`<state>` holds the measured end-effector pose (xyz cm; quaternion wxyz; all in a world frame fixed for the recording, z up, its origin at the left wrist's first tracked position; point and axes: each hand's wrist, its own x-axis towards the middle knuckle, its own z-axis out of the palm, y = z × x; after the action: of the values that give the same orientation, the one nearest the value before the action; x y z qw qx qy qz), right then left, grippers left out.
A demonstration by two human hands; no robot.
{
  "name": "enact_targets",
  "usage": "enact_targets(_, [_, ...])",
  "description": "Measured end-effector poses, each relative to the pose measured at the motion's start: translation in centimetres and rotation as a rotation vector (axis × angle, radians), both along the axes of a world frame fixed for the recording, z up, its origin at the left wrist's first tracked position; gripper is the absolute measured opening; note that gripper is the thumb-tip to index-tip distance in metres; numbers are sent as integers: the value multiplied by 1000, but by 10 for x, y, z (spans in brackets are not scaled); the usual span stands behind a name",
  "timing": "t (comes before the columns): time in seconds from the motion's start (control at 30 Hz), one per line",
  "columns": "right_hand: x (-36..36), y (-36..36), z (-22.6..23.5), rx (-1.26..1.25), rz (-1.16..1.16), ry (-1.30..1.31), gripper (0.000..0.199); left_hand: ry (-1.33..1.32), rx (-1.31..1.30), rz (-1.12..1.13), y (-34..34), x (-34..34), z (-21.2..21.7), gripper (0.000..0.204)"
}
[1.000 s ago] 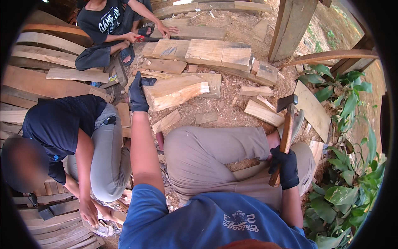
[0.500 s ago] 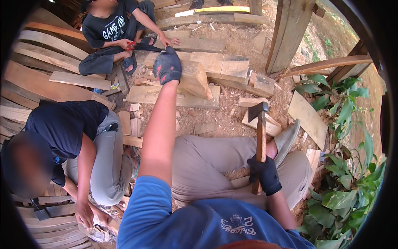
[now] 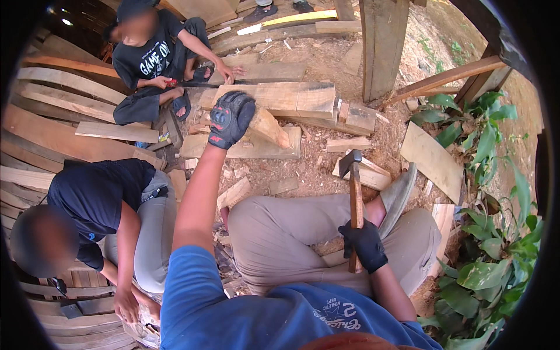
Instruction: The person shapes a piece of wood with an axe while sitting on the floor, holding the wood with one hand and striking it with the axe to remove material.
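The left hand [image 3: 231,118] has stayed stretched out, gloved fingers clamped on the wood chunk [image 3: 269,127], which rests on the flat plank [image 3: 248,148]. Nearer than that plank, the right hand [image 3: 366,244] still grips the hatchet [image 3: 353,192] upright.

1. Gloved hands: 2, left hand [image 3: 231,118] on a wood chunk [image 3: 269,127], right hand [image 3: 366,245] round the hatchet [image 3: 353,192].
2. Hatchets: 1.
3. Other ppl in view: 2, one in a black tee [image 3: 149,58] up top, one in a dark tee [image 3: 96,198] at left.
4. Upright wooden posts: 1 clear [image 3: 383,46].
5. Cut wood blocks and planks on the ground: too many to count, approx. a dozen plus.
6. Leafy plants: 1 clump [image 3: 496,233] at right.
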<state>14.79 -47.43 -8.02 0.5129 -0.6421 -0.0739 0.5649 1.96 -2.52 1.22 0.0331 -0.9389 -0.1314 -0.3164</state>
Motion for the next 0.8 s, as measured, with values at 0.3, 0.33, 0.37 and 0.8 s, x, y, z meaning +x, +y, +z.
enact_targets(0.3, [-7, 10, -4, -76, 117, -56, 25, -67, -169, 603, 7, -34, -21, 54])
enact_targets(0.33, [-9, 14, -3, -71, 130, -100, 25, -69, -181, 662, 7, -39, -22, 55])
enact_targets(0.37, [-11, 17, -3, -65, 143, -144, 25, -80, -193, 666, 10, -43, -25, 57])
enact_targets(0.8, [-9, 33, -27, 5, 218, -680, 41, -71, -264, 724, 12, -57, -20, 61])
